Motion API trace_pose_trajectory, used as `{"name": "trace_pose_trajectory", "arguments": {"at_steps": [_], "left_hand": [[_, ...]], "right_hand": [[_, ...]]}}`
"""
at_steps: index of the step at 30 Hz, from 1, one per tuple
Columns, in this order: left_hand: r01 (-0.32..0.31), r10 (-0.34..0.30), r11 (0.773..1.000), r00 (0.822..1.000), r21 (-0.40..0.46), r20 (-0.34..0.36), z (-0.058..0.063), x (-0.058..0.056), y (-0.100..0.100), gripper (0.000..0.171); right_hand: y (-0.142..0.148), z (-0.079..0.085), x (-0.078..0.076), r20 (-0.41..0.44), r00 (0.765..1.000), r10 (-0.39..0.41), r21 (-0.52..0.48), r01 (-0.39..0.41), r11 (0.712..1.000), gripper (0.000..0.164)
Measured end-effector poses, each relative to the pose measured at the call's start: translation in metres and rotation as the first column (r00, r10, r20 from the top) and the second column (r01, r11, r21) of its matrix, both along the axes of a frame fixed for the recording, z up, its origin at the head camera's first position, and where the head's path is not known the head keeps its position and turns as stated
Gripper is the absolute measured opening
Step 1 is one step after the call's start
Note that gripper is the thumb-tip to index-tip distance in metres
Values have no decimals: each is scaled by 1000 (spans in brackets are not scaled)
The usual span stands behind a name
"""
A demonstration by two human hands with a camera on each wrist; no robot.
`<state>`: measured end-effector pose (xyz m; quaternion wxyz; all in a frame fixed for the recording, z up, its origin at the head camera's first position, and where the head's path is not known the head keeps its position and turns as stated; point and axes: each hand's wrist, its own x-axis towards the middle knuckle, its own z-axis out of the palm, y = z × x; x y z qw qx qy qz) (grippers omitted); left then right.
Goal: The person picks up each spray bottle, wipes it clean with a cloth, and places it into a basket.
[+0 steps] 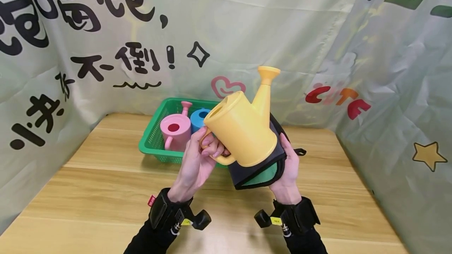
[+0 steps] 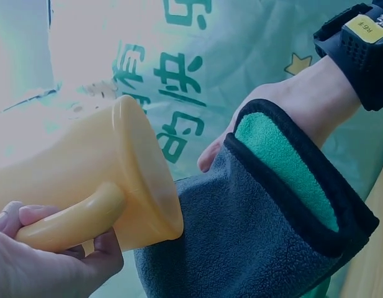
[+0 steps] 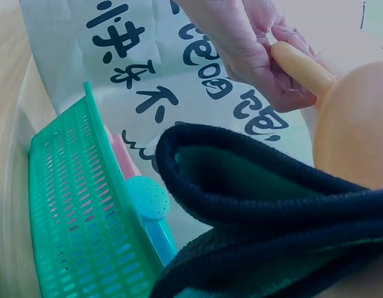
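Note:
A yellow watering can [image 1: 243, 132] is held up in the air, tilted, its spout pointing up in the head view. My left hand [image 1: 197, 156] grips it by the handle [image 2: 73, 220], fingers curled round. My right hand [image 1: 287, 171] holds a folded towel [image 2: 228, 230], dark grey outside and green inside with black edging. The towel lies against the can's lower side and base. Part of the right hand is hidden behind the towel. In the right wrist view the towel's folded edges [image 3: 241, 205] cover much of the can.
Behind the hands, a green basket [image 1: 150, 144] stands on the wooden table [image 1: 106, 191]. In it sit a pink watering can [image 1: 180, 138] and a blue watering can [image 1: 196, 122], partly hidden. A printed cloth backdrop [image 1: 282, 19] encloses the table's back and sides.

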<state>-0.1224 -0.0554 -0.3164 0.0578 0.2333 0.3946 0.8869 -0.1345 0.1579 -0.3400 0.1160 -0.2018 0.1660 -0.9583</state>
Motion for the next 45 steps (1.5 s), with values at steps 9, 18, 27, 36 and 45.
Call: {"name": "trace_pose_trajectory", "arguments": {"at_steps": [9,18,27,36,45], "left_hand": [[-21,20,1000,999,-23,-34,2,3,1,37],[-47,47,999,998,-9,-49,0,2,1,37],[-145,146,989,986,17,-80,0,1,-1,36],[-221,223,975,973,39,-62,2,0,-3,34],[-226,228,974,971,27,-78,1,-1,-3,34]], "right_hand": [[0,0,0,-16,1000,17,9,-17,1000,47],[-1,1,1,24,1000,-9,24,8,1000,44],[-1,1,1,82,994,-70,87,63,994,43],[1,0,3,135,987,-85,122,68,990,43],[1,0,3,157,982,-101,130,81,988,40]]}}
